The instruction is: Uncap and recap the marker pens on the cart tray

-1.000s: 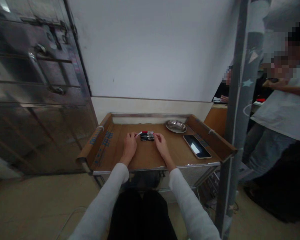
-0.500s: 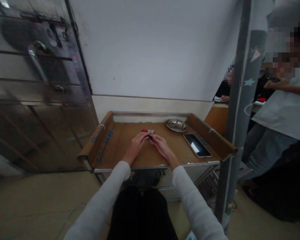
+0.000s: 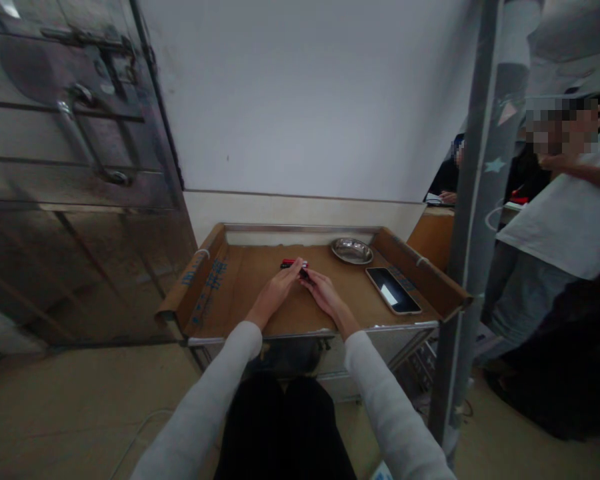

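My left hand [image 3: 275, 291] and my right hand [image 3: 324, 292] meet over the middle of the cardboard-lined cart top [image 3: 250, 280]. Between their fingertips is a small dark object [image 3: 305, 273], too small and covered to name. My right fingers are closed around it, and the left fingers press together against its left side. Just beyond the fingertips lies a small red stick-like item [image 3: 291, 261] with a silvery right end, partly hidden by my left fingers. A dark piece shows along its near side.
A shallow round metal dish [image 3: 352, 251] stands at the back right. In front of it lies a phone [image 3: 393, 291], screen up. Raised cardboard sides edge the cart. A grey pole [image 3: 473, 200] rises on the right, with a person [image 3: 555, 220] behind it. A metal door [image 3: 75, 167] is at left.
My left fingers have shifted and straightened beside the small dark object, uncovering a dark piece near the red item. The right hand has barely moved. The person at right has leaned over.
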Motion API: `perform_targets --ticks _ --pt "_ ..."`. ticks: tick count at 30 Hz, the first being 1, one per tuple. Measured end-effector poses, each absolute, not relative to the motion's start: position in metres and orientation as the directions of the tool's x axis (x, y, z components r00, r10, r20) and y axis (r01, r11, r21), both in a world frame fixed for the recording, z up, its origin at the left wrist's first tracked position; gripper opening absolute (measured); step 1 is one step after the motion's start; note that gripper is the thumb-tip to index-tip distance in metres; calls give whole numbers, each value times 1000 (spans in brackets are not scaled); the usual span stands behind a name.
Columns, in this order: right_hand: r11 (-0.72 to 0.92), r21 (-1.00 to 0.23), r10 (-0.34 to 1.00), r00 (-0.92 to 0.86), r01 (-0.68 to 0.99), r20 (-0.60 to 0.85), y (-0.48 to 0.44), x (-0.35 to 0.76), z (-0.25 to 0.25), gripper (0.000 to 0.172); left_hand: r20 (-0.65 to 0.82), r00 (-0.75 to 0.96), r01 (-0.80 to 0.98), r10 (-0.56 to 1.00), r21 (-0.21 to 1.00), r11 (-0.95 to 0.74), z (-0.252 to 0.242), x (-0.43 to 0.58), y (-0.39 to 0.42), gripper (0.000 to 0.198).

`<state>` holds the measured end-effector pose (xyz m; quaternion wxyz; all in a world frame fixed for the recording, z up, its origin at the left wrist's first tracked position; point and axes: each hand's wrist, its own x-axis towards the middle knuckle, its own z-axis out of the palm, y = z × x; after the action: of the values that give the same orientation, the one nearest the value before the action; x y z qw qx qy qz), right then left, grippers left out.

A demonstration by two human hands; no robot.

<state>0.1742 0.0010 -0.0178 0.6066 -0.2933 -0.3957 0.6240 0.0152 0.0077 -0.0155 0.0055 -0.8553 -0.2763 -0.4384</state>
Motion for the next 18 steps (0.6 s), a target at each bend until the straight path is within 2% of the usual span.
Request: perform_targets --ticks 6,10,14,18 --pt "64 -844 992 -59 -532 112 3 178 -19 19 798 297 505 524 335 -796 -2 12 -5 20" --pt "107 -839 994 41 -533 101 6 179 -23 17 815 226 520 533 362 -774 2 10 -8 14" --pt "164 -848 985 122 -504 118 8 182 -29 24 783 122 504 610 481 -717 -2 5 -3 13" --pt "280 -881 939 298 -381 170 9 188 -31 29 626 269 460 732 584 -668 -9 1 1 6"
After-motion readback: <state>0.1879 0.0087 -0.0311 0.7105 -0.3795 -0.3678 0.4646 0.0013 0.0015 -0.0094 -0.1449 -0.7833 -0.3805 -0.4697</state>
